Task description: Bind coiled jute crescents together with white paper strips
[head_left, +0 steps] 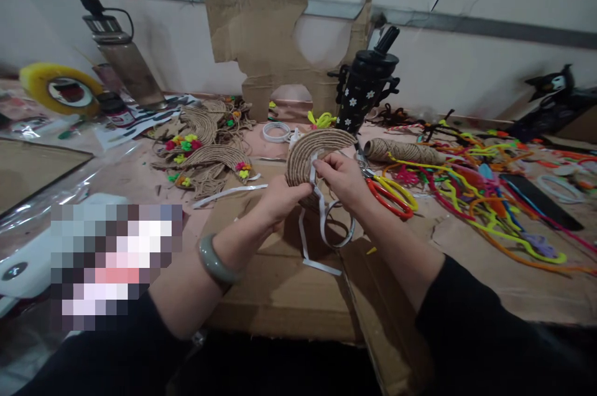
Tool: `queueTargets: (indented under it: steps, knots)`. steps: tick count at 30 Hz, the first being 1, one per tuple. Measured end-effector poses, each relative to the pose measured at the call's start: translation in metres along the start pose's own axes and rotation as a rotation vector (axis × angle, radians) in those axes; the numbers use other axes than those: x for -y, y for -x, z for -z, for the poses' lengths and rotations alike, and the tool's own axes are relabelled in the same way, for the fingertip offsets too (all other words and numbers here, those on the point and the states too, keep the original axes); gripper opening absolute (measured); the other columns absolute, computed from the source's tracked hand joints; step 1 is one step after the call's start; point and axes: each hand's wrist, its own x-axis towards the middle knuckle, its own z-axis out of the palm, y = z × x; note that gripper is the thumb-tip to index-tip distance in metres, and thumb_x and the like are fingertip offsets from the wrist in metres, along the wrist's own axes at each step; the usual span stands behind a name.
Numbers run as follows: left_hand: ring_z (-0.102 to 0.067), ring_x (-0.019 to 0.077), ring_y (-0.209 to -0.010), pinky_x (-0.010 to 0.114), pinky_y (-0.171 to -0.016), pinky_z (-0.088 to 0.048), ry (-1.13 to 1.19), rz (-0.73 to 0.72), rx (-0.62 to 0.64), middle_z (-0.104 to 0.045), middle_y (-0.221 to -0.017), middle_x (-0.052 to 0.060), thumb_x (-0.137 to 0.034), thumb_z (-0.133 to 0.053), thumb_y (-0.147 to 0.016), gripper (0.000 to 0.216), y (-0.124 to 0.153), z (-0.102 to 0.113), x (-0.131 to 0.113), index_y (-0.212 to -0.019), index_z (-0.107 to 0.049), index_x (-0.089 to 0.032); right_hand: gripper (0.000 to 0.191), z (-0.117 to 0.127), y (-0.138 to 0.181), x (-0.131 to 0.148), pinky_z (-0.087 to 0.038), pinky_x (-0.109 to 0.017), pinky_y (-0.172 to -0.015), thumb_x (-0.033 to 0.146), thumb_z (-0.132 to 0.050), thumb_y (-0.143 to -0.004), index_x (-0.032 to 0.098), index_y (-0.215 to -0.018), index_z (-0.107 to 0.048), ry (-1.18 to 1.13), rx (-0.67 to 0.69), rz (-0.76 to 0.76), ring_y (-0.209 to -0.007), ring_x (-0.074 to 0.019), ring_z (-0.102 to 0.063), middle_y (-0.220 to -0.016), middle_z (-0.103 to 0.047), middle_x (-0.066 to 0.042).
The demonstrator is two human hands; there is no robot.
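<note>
My left hand point(278, 198) grips the lower edge of a curved, jute-wrapped arch point(313, 146) held above a cardboard sheet point(280, 284). My right hand point(341, 177) pinches a thin white strip point(321, 217) at the arch's inner side; the strip hangs down in loops and curls onto the cardboard. A grey-green bangle point(215, 263) sits on my left wrist. Both sleeves are black.
Red-and-yellow scissors point(390, 193) lie just right of my right hand. A twine spool point(402, 151), several coloured pipe cleaners point(485, 197), a black flowered cup point(364, 90), finished jute arches point(205, 147), a tape roll point(276, 132), a yellow tape roll point(60, 89), a bottle point(125, 60) and cut cardboard point(275, 35) surround me.
</note>
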Motion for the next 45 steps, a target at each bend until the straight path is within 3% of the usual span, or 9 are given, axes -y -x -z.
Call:
queueTargets:
  steps: [8,18,26,33,40,45]
  knots:
    - [-0.054,0.0123,-0.057,0.025,-0.056,-0.042,0.046,-0.001,0.0,-0.062,-0.061,0.002,-0.014,-0.064,-0.057,0.01,-0.005,0.003,0.002,-0.066,-0.066,-0.011,0.035,0.0,0.002,0.001,-0.024,-0.024,-0.046,0.05,-0.049,-0.078,0.019,-0.062,-0.049,-0.158,0.096,-0.06,-0.046,-0.0076,-0.033,-0.052,-0.041,0.004]
    - [-0.055,0.0145,-0.057,0.026,-0.055,-0.042,-0.047,0.004,0.011,-0.062,-0.061,0.004,-0.019,-0.064,-0.057,0.01,-0.004,0.003,0.005,-0.064,-0.065,-0.012,0.027,-0.001,0.003,0.002,-0.025,-0.023,-0.048,0.041,-0.056,-0.072,0.019,-0.06,-0.045,-0.066,0.09,-0.049,-0.052,-0.0078,-0.033,-0.055,-0.04,0.005]
    - [-0.056,0.013,-0.058,0.026,-0.059,-0.044,0.075,0.031,0.018,-0.064,-0.065,0.005,-0.017,-0.066,-0.056,0.015,-0.004,0.003,0.001,-0.069,-0.066,-0.01,0.042,-0.001,0.002,0.001,-0.02,-0.023,-0.042,0.059,-0.053,-0.073,0.02,-0.062,-0.043,-0.208,0.162,-0.102,-0.042,-0.0059,-0.029,-0.049,-0.035,0.007]
    - [-0.055,0.0117,-0.057,0.024,-0.056,-0.043,0.087,0.01,0.049,-0.064,-0.064,0.003,-0.017,-0.066,-0.058,0.012,-0.008,0.005,0.005,-0.068,-0.066,-0.011,0.028,0.002,0.003,0.007,-0.023,-0.023,-0.045,0.041,-0.058,-0.072,0.018,-0.059,-0.048,-0.022,0.227,-0.011,-0.047,-0.0061,-0.029,-0.051,-0.036,0.007]
    - [-0.055,0.0121,-0.057,0.024,-0.056,-0.043,0.105,-0.002,0.027,-0.064,-0.062,0.003,-0.017,-0.068,-0.056,0.013,-0.01,0.007,0.006,-0.067,-0.067,-0.011,0.033,0.003,0.002,0.004,-0.021,-0.023,-0.044,0.049,-0.051,-0.076,0.019,-0.063,-0.046,-0.115,0.292,-0.079,-0.044,-0.0064,-0.03,-0.049,-0.037,0.007]
    - [-0.053,0.0109,-0.056,0.023,-0.055,-0.042,0.092,-0.023,0.02,-0.063,-0.061,0.001,-0.017,-0.067,-0.057,0.012,-0.011,0.008,0.006,-0.068,-0.067,-0.011,0.025,0.004,0.002,0.007,-0.022,-0.023,-0.046,0.041,-0.057,-0.071,0.017,-0.066,-0.051,-0.055,0.321,-0.019,-0.048,-0.0062,-0.03,-0.054,-0.039,0.006]
